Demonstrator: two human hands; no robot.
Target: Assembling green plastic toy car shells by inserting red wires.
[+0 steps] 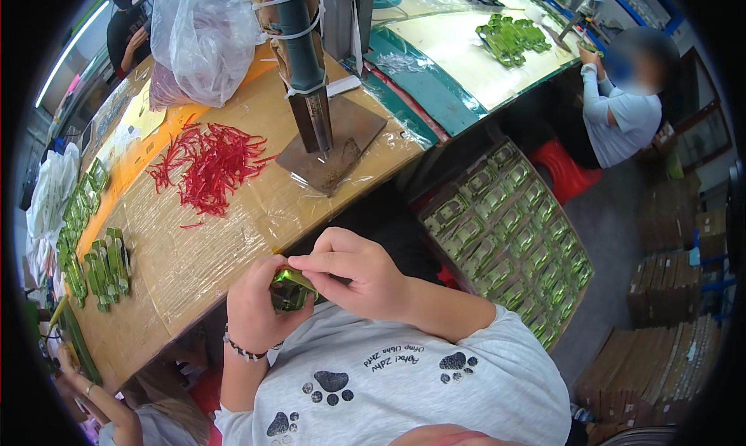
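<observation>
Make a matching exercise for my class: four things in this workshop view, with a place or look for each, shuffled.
1. Red strips
2. Shiny green piece
3. Plastic bag
4. Red stool

A. Whitish, see-through
B. Near the co-worker
C. Heaped on the table
D. In the left hand

Pairs: 1-C, 2-D, 3-A, 4-B

Pale grey shirt (435,395), black paw prints (331,381)

The shirt has loose short sleeves (505,329) that leave the forearms (444,308) bare. Three paw prints spread across its front, in the lower middle of the frame. Dark, slightly curved lettering (395,358) runs between two of them, upside down in the frame. A dark bracelet (247,354) with pale beads circles the left wrist, left of centre.
</observation>
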